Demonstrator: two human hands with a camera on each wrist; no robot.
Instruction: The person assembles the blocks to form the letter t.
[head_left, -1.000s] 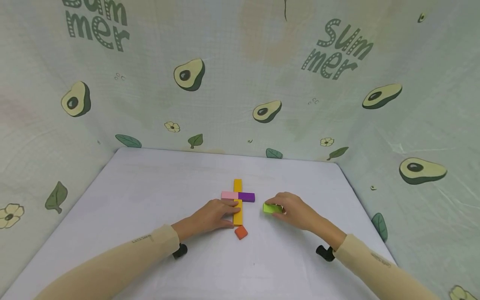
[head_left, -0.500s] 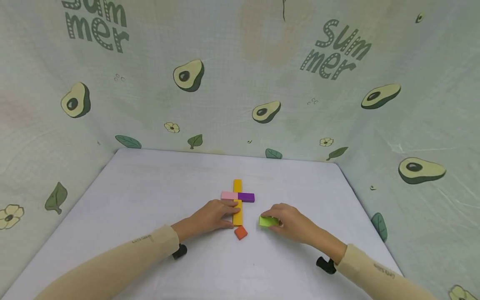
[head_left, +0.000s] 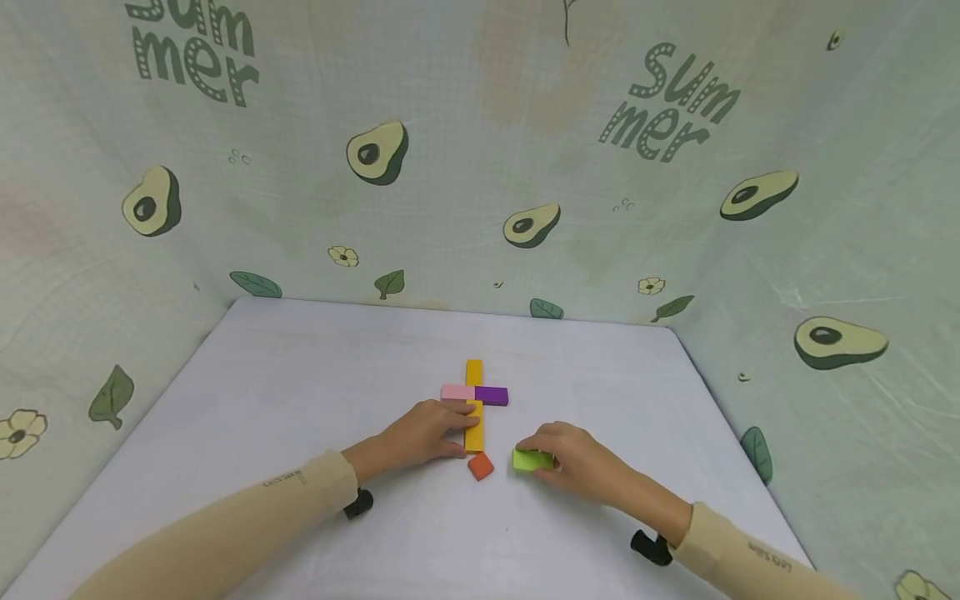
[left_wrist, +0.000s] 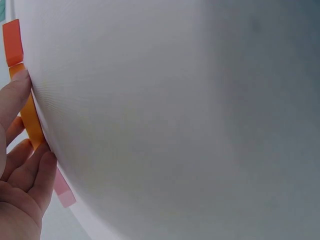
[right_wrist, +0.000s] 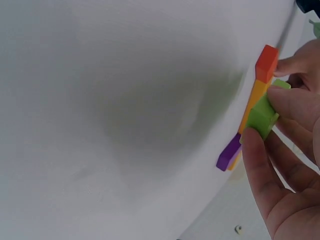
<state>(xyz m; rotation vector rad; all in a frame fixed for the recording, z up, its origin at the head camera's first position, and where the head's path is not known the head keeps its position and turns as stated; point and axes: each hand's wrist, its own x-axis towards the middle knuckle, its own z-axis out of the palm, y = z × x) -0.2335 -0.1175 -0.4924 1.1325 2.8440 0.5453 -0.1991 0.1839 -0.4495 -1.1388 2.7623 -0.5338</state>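
Observation:
In the head view my left hand (head_left: 427,432) holds the near yellow block (head_left: 474,435) flat on the table, thumb by its near end and fingers over its far part. Pink (head_left: 457,392) and purple (head_left: 491,396) blocks lie end to end across its far end. Behind them another yellow block (head_left: 474,372) continues the line, so the blocks form a cross. An orange-red block (head_left: 481,467) sits turned at the near end. To the right, my right hand (head_left: 581,461) pinches a lime green block (right_wrist: 262,117) between thumb and fingers, close over the table.
A white-covered table (head_left: 337,350) carries the blocks. Cloth walls printed with avocados (head_left: 531,225) and leaves rise at its back and sides. Dark wrist cameras (head_left: 651,547) hang below both sleeves.
My right hand has brought the green block nearer to me and slightly left, to about level with the orange-red block. My left hand stays on the yellow block.

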